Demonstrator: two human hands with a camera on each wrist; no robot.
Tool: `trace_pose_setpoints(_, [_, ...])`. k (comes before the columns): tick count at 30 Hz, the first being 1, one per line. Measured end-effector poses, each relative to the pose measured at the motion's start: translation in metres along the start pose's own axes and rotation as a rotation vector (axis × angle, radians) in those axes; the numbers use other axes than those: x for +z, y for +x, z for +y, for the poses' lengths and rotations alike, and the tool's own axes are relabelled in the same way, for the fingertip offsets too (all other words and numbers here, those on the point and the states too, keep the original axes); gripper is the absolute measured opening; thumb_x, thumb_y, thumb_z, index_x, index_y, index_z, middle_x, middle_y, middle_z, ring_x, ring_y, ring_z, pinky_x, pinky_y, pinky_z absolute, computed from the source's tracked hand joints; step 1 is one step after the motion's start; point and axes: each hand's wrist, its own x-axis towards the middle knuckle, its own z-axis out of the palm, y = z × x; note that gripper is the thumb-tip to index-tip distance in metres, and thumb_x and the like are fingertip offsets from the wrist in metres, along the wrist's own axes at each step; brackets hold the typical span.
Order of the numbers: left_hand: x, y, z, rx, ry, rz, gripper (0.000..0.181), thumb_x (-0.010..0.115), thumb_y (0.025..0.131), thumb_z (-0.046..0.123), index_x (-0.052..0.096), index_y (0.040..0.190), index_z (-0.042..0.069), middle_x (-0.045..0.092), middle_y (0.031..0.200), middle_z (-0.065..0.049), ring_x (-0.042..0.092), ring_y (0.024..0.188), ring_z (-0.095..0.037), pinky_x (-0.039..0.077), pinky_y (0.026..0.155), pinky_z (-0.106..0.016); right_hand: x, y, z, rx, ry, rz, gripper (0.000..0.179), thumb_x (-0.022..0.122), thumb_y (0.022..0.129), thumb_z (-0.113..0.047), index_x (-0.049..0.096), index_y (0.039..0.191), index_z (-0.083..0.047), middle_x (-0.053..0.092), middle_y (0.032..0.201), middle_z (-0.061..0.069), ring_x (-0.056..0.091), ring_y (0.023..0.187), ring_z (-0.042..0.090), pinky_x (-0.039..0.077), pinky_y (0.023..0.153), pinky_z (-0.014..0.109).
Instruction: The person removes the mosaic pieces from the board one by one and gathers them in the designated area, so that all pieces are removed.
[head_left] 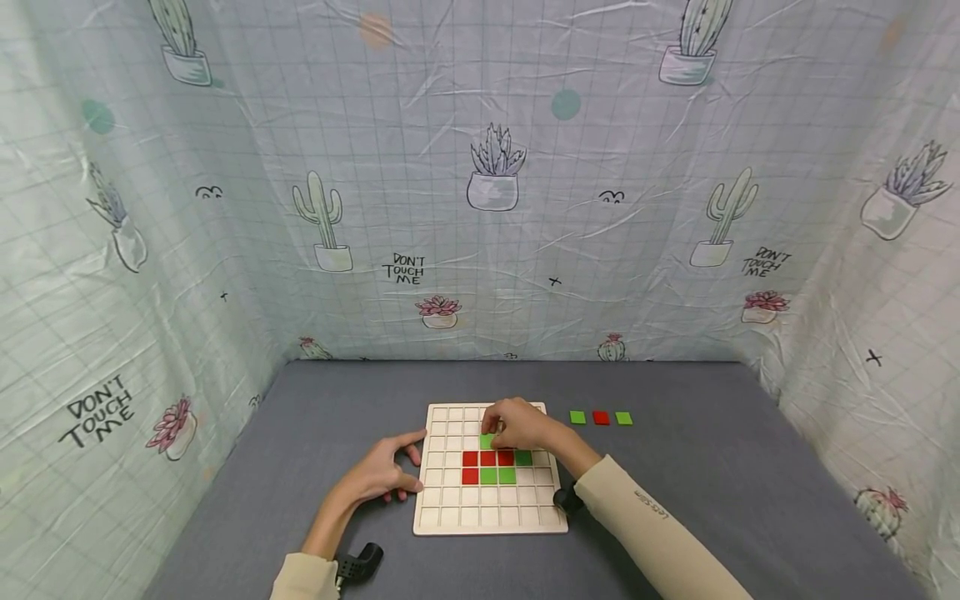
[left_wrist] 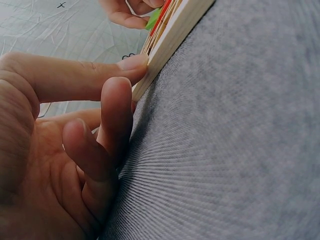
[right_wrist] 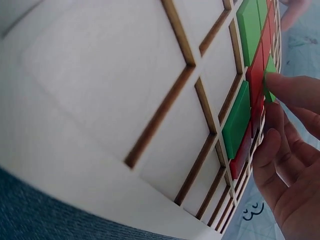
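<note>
A pale wooden grid board (head_left: pixel 480 518) lies on the grey table. Set in its squares are several red and green tiles, such as a red tile (head_left: pixel 470 476) and a green tile (head_left: pixel 507 476). My right hand (head_left: pixel 517 423) reaches over the upper part of the board and pinches a green square tile (right_wrist: pixel 270 67) at the row of red tiles (right_wrist: pixel 256 75). Beyond the dark green tile (right_wrist: pixel 237 122), the right wrist view also has a red tile (right_wrist: pixel 242 152) that the hand hides from the head view. My left hand (head_left: pixel 378 471) touches the board's left edge with thumb and forefinger spread.
To the right of the board, a loose green tile (head_left: pixel 577 417), a red tile (head_left: pixel 601 417) and another green tile (head_left: pixel 624 417) lie in a row on the table (head_left: pixel 675 483). A cactus-print cloth (head_left: pixel 555 233) hangs behind and along both sides.
</note>
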Motion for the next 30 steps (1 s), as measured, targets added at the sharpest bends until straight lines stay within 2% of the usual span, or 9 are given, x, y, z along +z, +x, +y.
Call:
trace_pose_setpoints(10, [0.0005,0.0,-0.0016,0.006,0.001,0.0,0.091,0.084,0.077,0.006,0.042,0.158,0.004,0.058,0.105,-0.012,0.064,0.053,-0.017,0.042,0.041,-0.028,-0.0072,-0.0004,-0.0034,-0.057,-0.012,-0.007,0.015,0.07,0.092,-0.001,0.077,0.099,-0.013,0.075,0.095,0.002,0.065,0.086,0.012,0.053,0.075,0.03])
trace_pose_setpoints(20, [0.0009,-0.0001,-0.0031,0.004,-0.002,-0.004,0.092,0.084,0.077,0.006,0.042,0.158,0.005,0.058,0.105,-0.012,0.064,0.053,-0.017,0.042,0.041,-0.028,-0.0053,-0.0037,-0.0039,-0.049,-0.003,-0.005,0.017,0.065,0.096,-0.001,0.076,0.101,-0.014,0.076,0.101,0.006,0.067,0.088,0.015,0.053,0.073,0.03])
trace_pose_setpoints(30, [0.0006,-0.0011,-0.0012,0.006,-0.004,-0.004,0.091,0.084,0.077,0.005,0.041,0.158,0.004,0.058,0.106,-0.013,0.063,0.053,-0.017,0.043,0.041,-0.029,-0.0038,-0.004,-0.0021,-0.05,0.01,0.008,0.02,0.063,0.096,0.0,0.075,0.1,-0.015,0.075,0.1,0.005,0.066,0.081,0.013,0.053,0.067,0.029])
